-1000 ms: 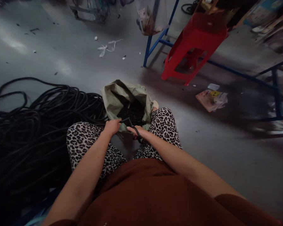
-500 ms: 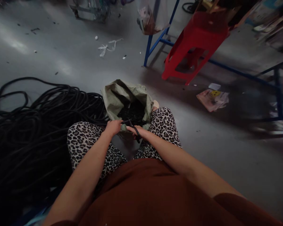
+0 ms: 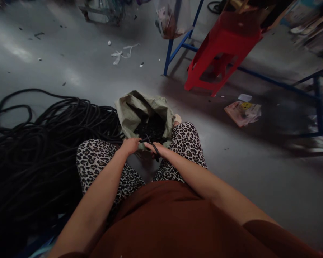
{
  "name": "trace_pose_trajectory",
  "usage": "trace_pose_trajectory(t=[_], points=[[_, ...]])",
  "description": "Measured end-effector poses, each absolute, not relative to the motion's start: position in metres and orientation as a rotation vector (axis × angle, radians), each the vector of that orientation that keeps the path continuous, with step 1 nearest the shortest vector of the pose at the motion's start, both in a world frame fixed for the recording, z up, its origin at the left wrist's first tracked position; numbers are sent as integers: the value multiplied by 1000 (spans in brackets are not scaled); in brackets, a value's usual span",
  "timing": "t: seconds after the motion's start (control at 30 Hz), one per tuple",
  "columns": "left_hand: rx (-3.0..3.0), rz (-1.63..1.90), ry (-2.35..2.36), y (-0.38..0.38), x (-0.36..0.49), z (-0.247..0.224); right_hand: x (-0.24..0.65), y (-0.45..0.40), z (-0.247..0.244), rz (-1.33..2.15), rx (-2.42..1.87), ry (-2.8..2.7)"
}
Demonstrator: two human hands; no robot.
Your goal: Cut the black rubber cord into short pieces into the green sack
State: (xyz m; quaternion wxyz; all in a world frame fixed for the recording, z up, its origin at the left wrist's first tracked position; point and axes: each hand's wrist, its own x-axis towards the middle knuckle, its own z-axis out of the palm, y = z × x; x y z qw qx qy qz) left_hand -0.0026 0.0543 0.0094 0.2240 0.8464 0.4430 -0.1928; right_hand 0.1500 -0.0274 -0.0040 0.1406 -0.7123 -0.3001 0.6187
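Observation:
Between my knees stands an open greenish woven sack (image 3: 127, 114), with small black pieces (image 3: 152, 129) inside it. Over its near rim, my left hand (image 3: 130, 145) is closed around a black rubber hose or cord (image 3: 143, 140), whose end sticks out toward the right. My right hand (image 3: 157, 147) grips black-handled scissors (image 3: 155, 152); their blades are at the cord, just right of my left fingers. Whether the blades are fully closed on it I cannot tell.
A large heap of black cord (image 3: 56, 122) lies on the left, reaching the sack. Ahead to the right are a red plastic stool (image 3: 220, 46) and a blue metal frame (image 3: 172, 53) with a hanging plastic bag (image 3: 171, 21). Plastic packaging (image 3: 242, 111) and scraps lie on the floor.
Both hands stay at the sack's rim with almost no movement. The scissor handles have shifted very slightly.

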Motion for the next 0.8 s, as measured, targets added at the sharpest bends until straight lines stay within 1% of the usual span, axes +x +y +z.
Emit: trace_pose_trajectory(t=[0.27, 0.8], points=[[2333, -542, 1214, 55, -3, 6, 149, -28, -14, 1782, -2047, -966], [2395, -463, 1243, 57, -7, 9, 151, -30, -4, 1730, -2070, -915]])
